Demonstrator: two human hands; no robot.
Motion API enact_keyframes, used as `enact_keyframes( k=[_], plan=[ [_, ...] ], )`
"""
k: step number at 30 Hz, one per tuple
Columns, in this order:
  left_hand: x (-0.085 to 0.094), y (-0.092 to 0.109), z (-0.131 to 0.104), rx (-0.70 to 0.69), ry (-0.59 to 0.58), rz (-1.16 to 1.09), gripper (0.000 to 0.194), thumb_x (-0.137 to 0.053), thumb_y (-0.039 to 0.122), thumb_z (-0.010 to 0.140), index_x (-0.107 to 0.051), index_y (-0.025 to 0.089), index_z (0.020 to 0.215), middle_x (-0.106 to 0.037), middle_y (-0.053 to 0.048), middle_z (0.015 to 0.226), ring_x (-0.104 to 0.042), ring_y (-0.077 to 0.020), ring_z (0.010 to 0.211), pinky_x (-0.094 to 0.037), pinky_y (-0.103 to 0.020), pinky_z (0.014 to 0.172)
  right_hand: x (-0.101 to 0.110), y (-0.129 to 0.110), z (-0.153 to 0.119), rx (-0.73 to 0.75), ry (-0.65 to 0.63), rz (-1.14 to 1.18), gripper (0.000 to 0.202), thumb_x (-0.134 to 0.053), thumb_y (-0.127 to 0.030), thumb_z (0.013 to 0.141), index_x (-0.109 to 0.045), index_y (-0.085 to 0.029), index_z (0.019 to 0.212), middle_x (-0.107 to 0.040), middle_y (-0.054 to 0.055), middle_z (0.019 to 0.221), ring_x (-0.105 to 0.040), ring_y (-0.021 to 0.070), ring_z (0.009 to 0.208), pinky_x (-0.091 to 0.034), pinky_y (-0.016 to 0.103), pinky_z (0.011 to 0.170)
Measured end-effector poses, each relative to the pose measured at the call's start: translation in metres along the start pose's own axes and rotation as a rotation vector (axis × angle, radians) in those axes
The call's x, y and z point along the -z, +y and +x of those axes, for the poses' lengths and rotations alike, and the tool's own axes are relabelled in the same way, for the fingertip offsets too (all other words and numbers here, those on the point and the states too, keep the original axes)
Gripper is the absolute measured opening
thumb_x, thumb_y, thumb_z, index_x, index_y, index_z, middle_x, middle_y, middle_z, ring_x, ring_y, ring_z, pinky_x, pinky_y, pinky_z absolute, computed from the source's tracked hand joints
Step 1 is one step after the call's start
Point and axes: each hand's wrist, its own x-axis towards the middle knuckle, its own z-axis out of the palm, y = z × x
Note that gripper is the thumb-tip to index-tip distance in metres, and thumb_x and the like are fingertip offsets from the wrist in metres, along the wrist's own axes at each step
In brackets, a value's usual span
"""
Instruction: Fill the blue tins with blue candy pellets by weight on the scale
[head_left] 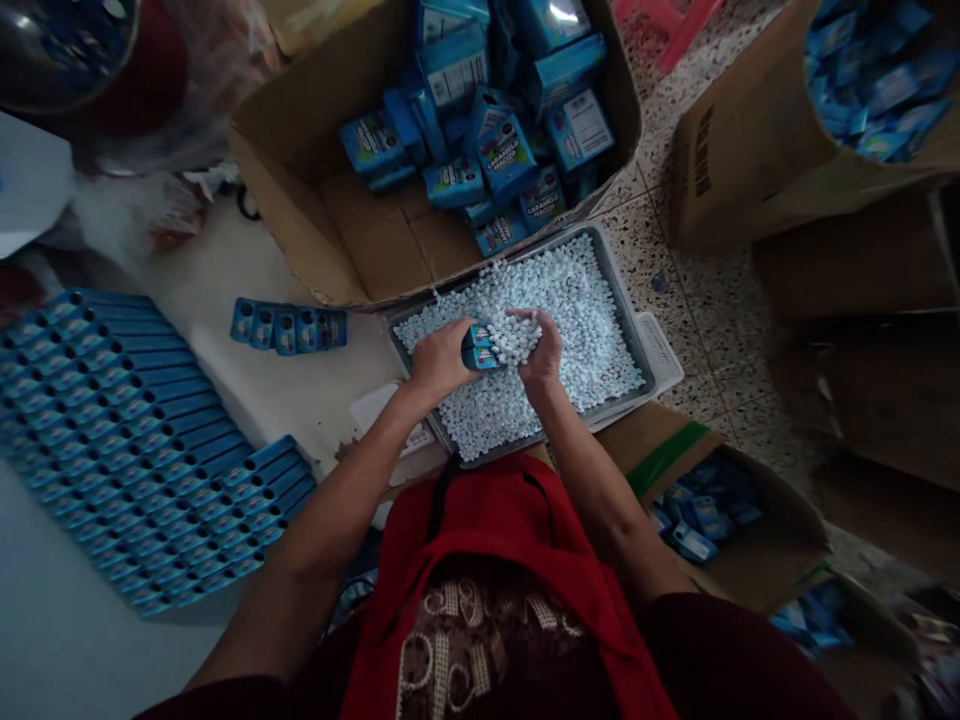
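Two small blue candy boxes (481,357) sit side by side in my left hand (441,358), its fingers wrapped round them. Their ends face my right hand (546,350), which is cupped round a heap of small pale candies (514,338) right against the boxes. Both hands are above a grey tray (651,378) filled with the same pale pellet-like candies (555,400). Whether any candies are inside the boxes cannot be made out.
Behind the tray stands a cardboard box (289,180) with many blue packages (510,155). Stacked blue boxes (150,440) and a short row of them (289,327) lie on the left. More cartons (739,170) with blue packages stand on the right. A pink stool leg (679,40) shows at the top.
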Motion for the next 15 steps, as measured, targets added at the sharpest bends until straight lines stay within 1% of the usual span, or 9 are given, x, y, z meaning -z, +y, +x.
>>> enact_keyframes(
  k=[2,4,7,9,10,12,15],
  plan=[
    [0.007,-0.006,-0.009,0.006,0.026,-0.118,0.079,-0.107,0.018,0.066,-0.075,0.03,0.137,-0.087,-0.008,0.134,-0.085,-0.0415,0.124,-0.069,-0.05,0.105,-0.01,-0.011,-0.013,-0.007,-0.012,0.14,0.042,-0.089,-0.069,0.084,-0.078,-0.028,0.084,-0.085,0.004,0.096,-0.081,0.0293,0.102,-0.068,0.048,0.099],
    [0.009,-0.012,-0.018,0.012,0.08,-0.244,0.08,-0.107,0.021,0.069,-0.073,0.029,0.142,-0.087,-0.008,0.138,-0.086,-0.039,0.126,-0.07,-0.051,0.11,-0.019,-0.022,-0.024,-0.02,-0.029,0.211,0.042,-0.09,-0.069,0.086,-0.077,-0.028,0.087,-0.087,0.005,0.101,-0.081,0.0277,0.098,-0.07,0.048,0.096],
    [0.002,-0.015,-0.024,0.005,0.128,-0.391,0.077,-0.109,0.039,0.075,-0.071,0.029,0.141,-0.087,-0.009,0.138,-0.087,-0.0369,0.123,-0.072,-0.053,0.11,-0.027,-0.038,-0.035,-0.042,-0.008,0.246,0.043,-0.087,-0.07,0.095,-0.078,-0.028,0.096,-0.088,0.005,0.112,-0.078,0.0225,0.088,-0.068,0.043,0.087],
    [-0.005,-0.013,-0.024,-0.005,0.124,-0.425,0.078,-0.109,0.049,0.077,-0.071,0.028,0.142,-0.087,-0.01,0.139,-0.088,-0.037,0.126,-0.072,-0.054,0.111,-0.028,-0.046,-0.04,-0.032,0.008,0.236,0.041,-0.084,-0.068,0.099,-0.08,-0.028,0.101,-0.088,0.005,0.111,-0.075,0.0201,0.083,-0.066,0.038,0.079],
    [-0.009,-0.012,-0.023,-0.008,0.123,-0.427,0.078,-0.108,0.052,0.078,-0.071,0.028,0.142,-0.087,-0.011,0.141,-0.087,-0.0375,0.129,-0.071,-0.054,0.114,-0.028,-0.05,-0.042,-0.026,0.004,0.235,0.04,-0.083,-0.067,0.101,-0.08,-0.027,0.102,-0.087,0.005,0.108,-0.075,0.0196,0.082,-0.065,0.036,0.076],
    [-0.012,-0.01,-0.022,-0.014,0.137,-0.422,0.074,-0.106,0.052,0.081,-0.072,0.027,0.142,-0.086,-0.013,0.145,-0.085,-0.0389,0.136,-0.069,-0.057,0.12,-0.026,-0.055,-0.045,-0.013,-0.028,0.247,0.039,-0.084,-0.066,0.101,-0.081,-0.027,0.103,-0.086,0.004,0.103,-0.076,0.0191,0.082,-0.064,0.034,0.074],
    [-0.013,-0.011,-0.021,-0.018,0.181,-0.393,0.068,-0.102,0.045,0.085,-0.072,0.027,0.144,-0.083,-0.015,0.15,-0.082,-0.041,0.142,-0.066,-0.062,0.126,-0.027,-0.06,-0.048,0.02,-0.078,0.233,0.04,-0.086,-0.067,0.1,-0.081,-0.027,0.103,-0.086,0.004,0.103,-0.075,0.0179,0.08,-0.061,0.032,0.069]
  ],
)
